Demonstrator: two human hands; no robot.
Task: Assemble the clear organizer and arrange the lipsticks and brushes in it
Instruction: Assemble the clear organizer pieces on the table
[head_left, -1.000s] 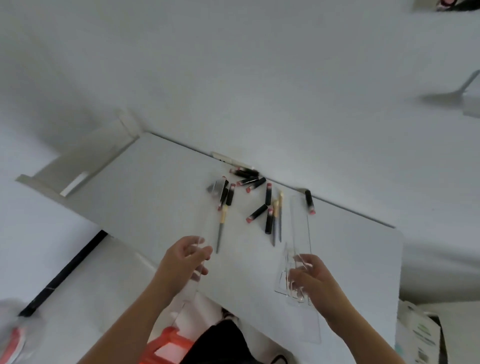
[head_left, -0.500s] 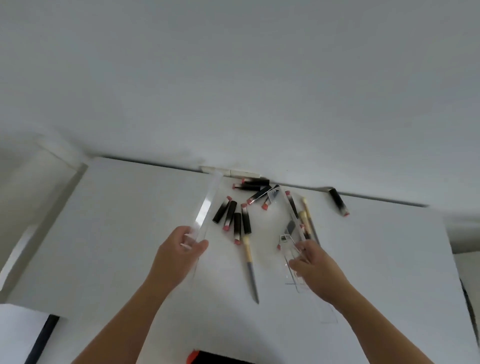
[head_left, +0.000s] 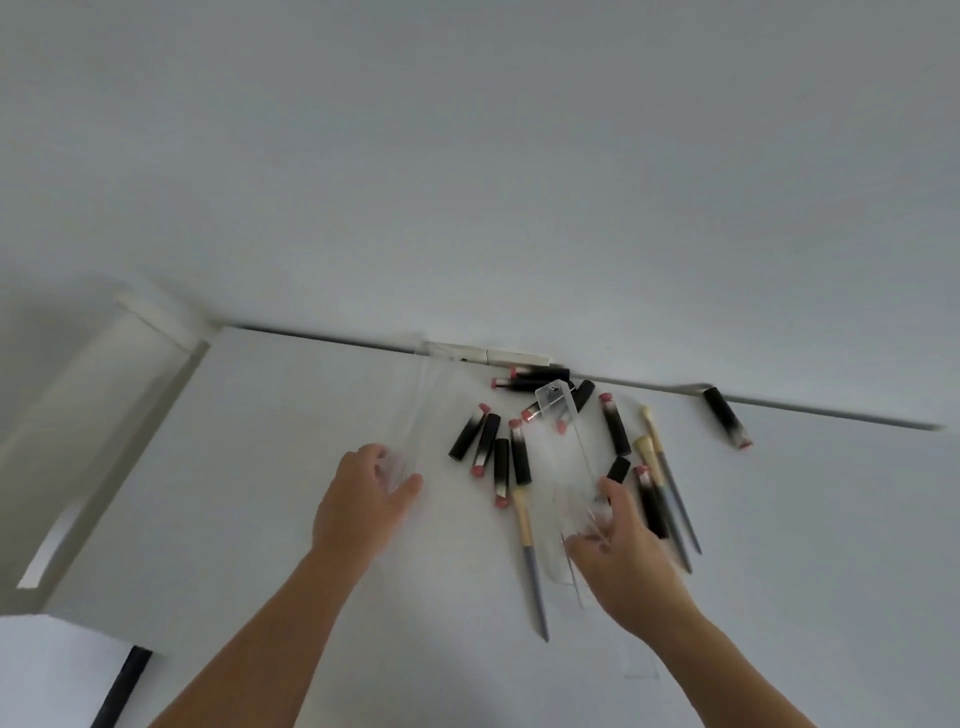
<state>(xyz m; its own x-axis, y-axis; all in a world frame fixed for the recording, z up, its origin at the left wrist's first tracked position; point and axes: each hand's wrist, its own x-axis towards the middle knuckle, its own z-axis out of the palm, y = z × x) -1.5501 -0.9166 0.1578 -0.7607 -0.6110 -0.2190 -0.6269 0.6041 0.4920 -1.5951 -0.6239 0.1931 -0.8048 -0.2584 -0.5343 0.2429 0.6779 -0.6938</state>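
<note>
My left hand (head_left: 363, 506) grips the near end of a long clear organizer panel (head_left: 423, 410) that reaches away over the white table (head_left: 249, 467). My right hand (head_left: 621, 558) holds another clear panel (head_left: 563, 441), which slants up over the pile; a further clear piece (head_left: 641, 662) lies flat by my right wrist. Several black lipsticks (head_left: 488, 447) with pink ends lie scattered between and beyond my hands. One lipstick (head_left: 726, 417) lies apart at the far right. A brush (head_left: 531, 561) with a cream and grey handle lies between my hands; two more brushes (head_left: 667, 493) lie right of my right hand.
The table's far edge meets a white wall, where a white strip (head_left: 488, 354) lies along it. A pale ledge (head_left: 88, 415) borders the table on the left. A black bar (head_left: 122, 686) shows past the near-left corner.
The head view has swung and steadied over the table. Both hands have kept hold of their clear panels; the right one now slants up over the lipsticks.
</note>
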